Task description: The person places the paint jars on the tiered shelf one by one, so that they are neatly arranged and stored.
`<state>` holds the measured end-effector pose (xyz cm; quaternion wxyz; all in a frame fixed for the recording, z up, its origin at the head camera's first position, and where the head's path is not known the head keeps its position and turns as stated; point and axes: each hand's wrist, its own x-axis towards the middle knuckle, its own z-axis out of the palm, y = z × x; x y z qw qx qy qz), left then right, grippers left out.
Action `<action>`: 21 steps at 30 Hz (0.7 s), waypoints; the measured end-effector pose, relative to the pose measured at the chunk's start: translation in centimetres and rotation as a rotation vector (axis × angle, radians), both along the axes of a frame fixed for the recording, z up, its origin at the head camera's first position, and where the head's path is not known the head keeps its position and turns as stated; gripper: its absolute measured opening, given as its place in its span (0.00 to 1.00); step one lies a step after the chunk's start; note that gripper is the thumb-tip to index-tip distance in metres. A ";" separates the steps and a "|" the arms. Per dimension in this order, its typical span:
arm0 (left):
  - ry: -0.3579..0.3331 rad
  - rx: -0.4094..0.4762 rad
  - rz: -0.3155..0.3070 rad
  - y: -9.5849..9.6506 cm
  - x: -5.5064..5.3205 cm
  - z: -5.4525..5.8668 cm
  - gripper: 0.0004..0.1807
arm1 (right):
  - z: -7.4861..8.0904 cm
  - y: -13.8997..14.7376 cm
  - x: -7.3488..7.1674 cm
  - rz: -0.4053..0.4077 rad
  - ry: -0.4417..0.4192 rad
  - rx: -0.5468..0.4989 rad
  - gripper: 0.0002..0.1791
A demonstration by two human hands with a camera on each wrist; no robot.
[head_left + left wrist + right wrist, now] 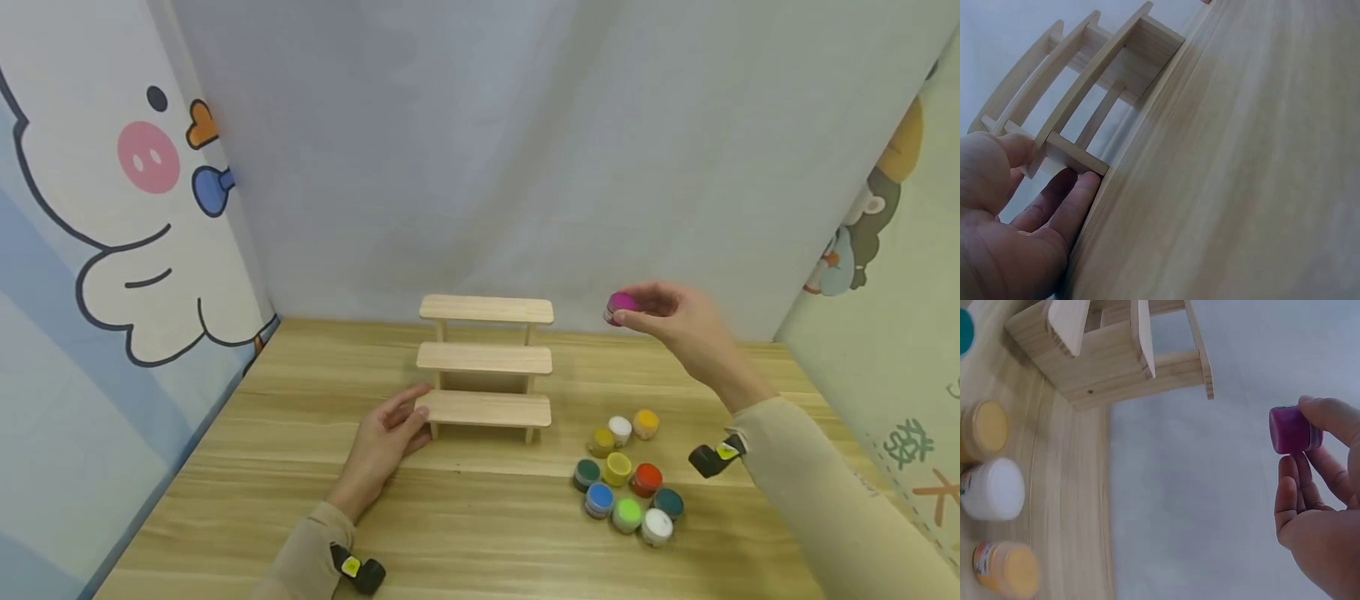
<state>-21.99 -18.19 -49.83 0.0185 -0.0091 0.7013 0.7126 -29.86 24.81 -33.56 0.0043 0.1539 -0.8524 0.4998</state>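
My right hand point(682, 325) pinches a small paint jar point(622, 307) with a magenta lid between thumb and fingers, raised in the air to the right of a three-step wooden shelf point(483, 358). The magenta jar point(1291, 429) is tipped on its side in the right wrist view. At the shelf's lower left end is my left hand point(386, 437). In the left wrist view, its thumb lies at the edge of the bottom step and its fingers point(1079, 200) are against the leg beneath. The shelf stands upright on the table, its steps bare.
Several paint jars stand grouped on the wooden table point(465, 533), right of the shelf. Among them are a red jar point(647, 479), a blue jar point(599, 500), a light green jar point(627, 515) and a white jar point(657, 527). A pale curtain point(480, 150) hangs behind the table.
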 end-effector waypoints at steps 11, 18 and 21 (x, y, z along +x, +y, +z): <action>0.015 0.003 -0.009 -0.1 0.1 0.0 0.25 | 1.7 -6.8 -2.9 0.084 -0.025 -0.118 0.24; 0.014 -0.003 -0.005 -0.2 0.1 -0.1 0.26 | 2.3 -10.0 -4.1 0.114 -0.038 -0.195 0.21; 0.015 -0.005 -0.003 -0.1 0.2 0.0 0.26 | 2.5 -11.2 -4.4 0.123 -0.043 -0.192 0.22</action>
